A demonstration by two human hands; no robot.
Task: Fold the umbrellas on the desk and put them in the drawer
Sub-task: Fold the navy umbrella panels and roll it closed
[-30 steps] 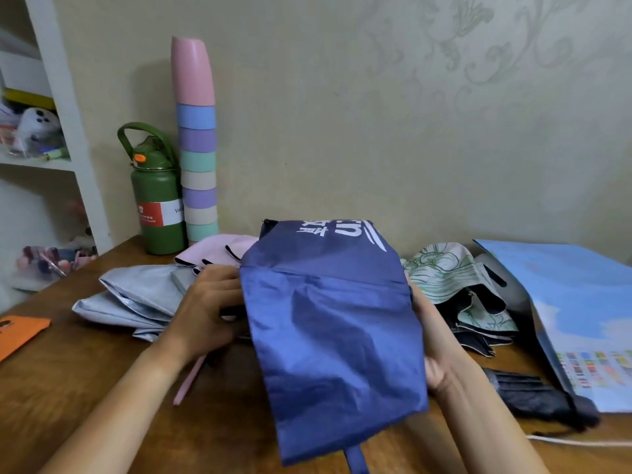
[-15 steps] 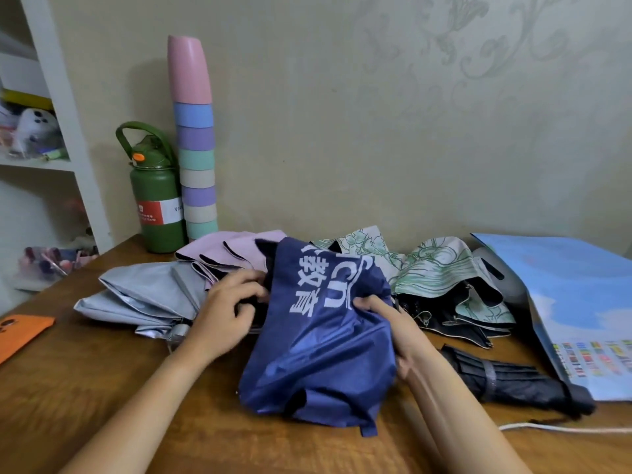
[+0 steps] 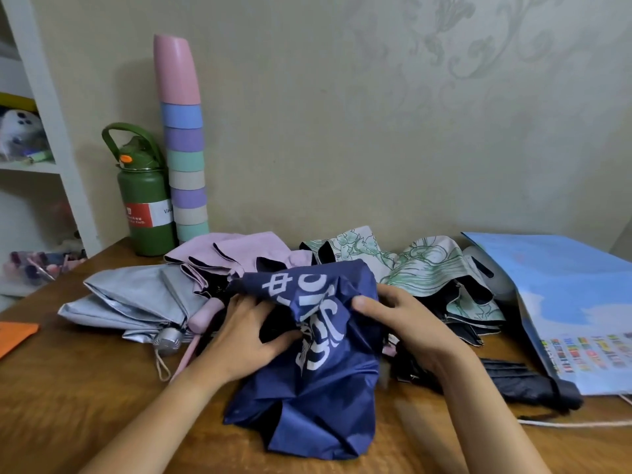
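Note:
A navy blue umbrella (image 3: 318, 398) with white lettering lies crumpled on the wooden desk (image 3: 68, 405) in front of me. My left hand (image 3: 242, 340) grips its left side, thumb pressed into the fabric. My right hand (image 3: 410, 323) pinches the cloth at its upper right. Behind it lie a silver-grey umbrella (image 3: 136, 299), a pink umbrella (image 3: 239, 251) and a white umbrella with green flower print (image 3: 420, 265). A folded black umbrella (image 3: 523, 381) rests at the right. No drawer is in view.
A green flask (image 3: 145, 203) and a tall stack of pastel cups (image 3: 183, 145) stand at the back left by the wall. A blue paper bag (image 3: 564, 295) lies at the right, an orange item (image 3: 15, 335) at the left edge. White shelves (image 3: 44, 131) rise at the left.
The blue canopy, held up and spread a second ago, has come down onto the desk and been bunched together. Both hands have moved inward over it.

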